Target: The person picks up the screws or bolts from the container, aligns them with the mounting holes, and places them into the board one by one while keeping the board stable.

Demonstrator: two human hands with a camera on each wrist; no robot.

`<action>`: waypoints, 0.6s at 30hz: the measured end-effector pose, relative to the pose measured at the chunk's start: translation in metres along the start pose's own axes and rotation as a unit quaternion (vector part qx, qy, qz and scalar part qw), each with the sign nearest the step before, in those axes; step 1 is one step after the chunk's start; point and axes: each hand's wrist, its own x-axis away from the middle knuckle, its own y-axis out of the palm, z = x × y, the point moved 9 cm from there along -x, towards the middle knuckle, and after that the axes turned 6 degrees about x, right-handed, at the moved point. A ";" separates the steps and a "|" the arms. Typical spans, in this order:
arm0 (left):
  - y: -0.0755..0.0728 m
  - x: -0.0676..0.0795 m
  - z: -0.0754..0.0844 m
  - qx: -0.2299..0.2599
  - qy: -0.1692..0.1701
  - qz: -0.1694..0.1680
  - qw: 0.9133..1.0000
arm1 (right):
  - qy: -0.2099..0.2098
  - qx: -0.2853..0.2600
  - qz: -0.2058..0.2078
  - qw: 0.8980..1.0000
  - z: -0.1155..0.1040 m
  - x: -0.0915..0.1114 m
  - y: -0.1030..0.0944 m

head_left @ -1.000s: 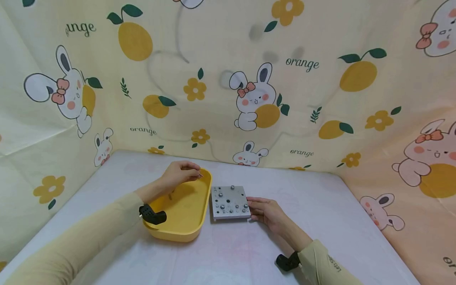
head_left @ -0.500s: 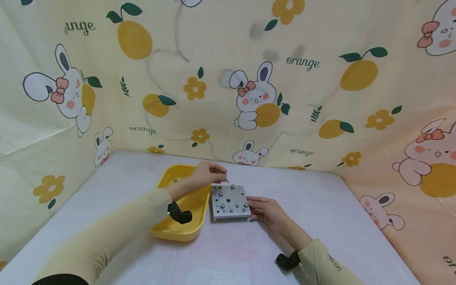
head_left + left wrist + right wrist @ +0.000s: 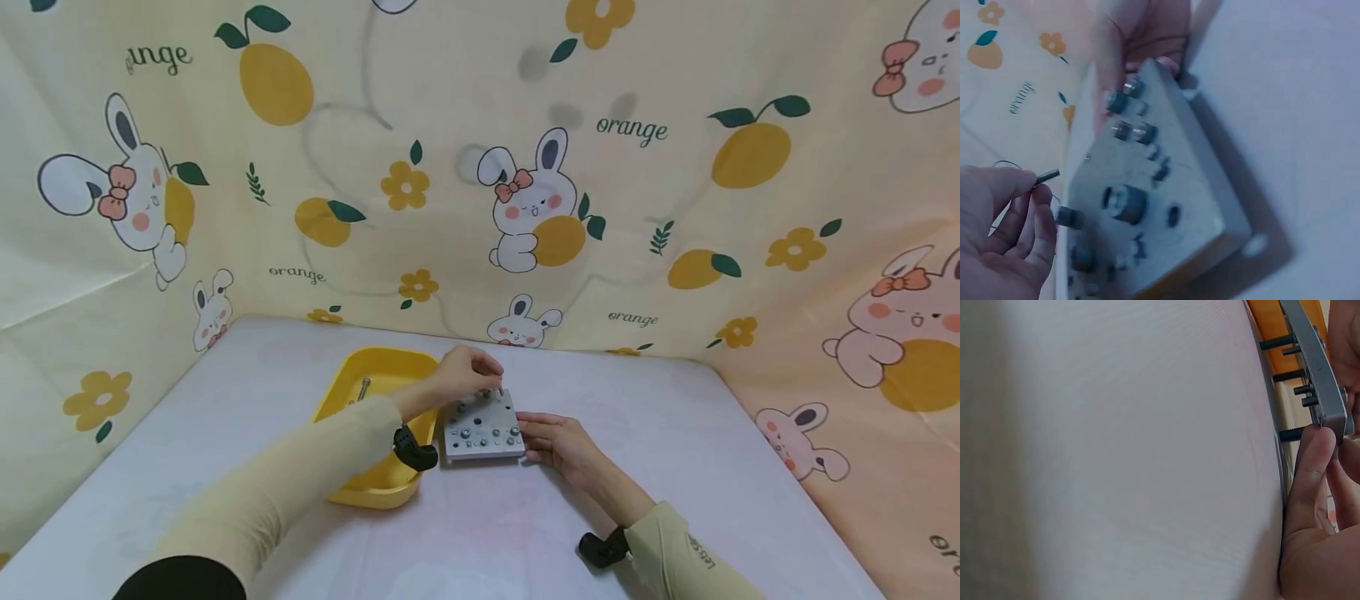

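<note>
- On the white tabletop (image 3: 487,542), a square, silver-grey metal block (image 3: 491,417) was held just beside a yellow, round-cornered tray (image 3: 375,497); cylindrical-headed metal screws (image 3: 1129,203) and open holes were seen across its top.
- Along its right side, the block was gripped by the curled digits of the right hand (image 3: 562,446).
- Over the far edge, a small, grey, threaded screw (image 3: 1047,178) was pinched between thumb and fingertips of the left hand (image 3: 462,372); contact with the block could not be confirmed.
- Beneath the block, dark threaded shanks (image 3: 1291,375) were exposed; rocking or sliding could be caused, it was judged, if the right grip were loosened or off-centre pressure were applied.
- The small screw could be dropped if the pinch were shifted, or jammed against a hole's rim if lowered aslant.
- The tray could be nudged by the beige sleeve (image 3: 315,462) stretched across it, and its loose silver bolt (image 3: 364,388) set rolling.
</note>
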 end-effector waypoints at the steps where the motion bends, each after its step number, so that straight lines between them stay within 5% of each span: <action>1: 0.002 0.000 -0.001 -0.010 -0.002 -0.001 1.000 | 0.001 0.000 0.000 1.000 0.000 0.000 0.001; 9: 0.015 0.000 0.002 -0.072 0.016 -0.018 0.997 | 0.002 0.002 0.001 1.000 -0.001 0.001 0.002; 18: 0.023 -0.002 0.006 -0.088 0.033 -0.040 0.995 | 0.000 -0.002 0.010 1.000 0.001 0.000 0.001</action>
